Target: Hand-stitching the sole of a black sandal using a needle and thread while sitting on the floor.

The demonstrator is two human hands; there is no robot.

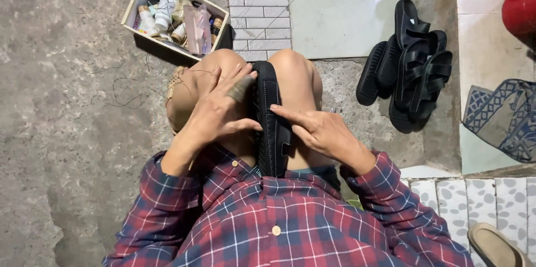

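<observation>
A black sandal [272,116] with white stitching stands on edge between my bare knees. My left hand [220,108] grips its left side, thumb on the sole edge, with a grey wrap around one finger. My right hand [318,130] presses on the sandal's right side, index finger pointing along the stitching. A thin thread runs from the left hand area up across the floor. Both my sleeves are red and blue plaid.
A cardboard box [133,7] holding small bottles and tubes sits at upper left on the concrete floor. A pile of black sandals [413,66] lies at right. A patterned mat [502,116], tiled step [446,194] and tan shoe [494,247] are at right.
</observation>
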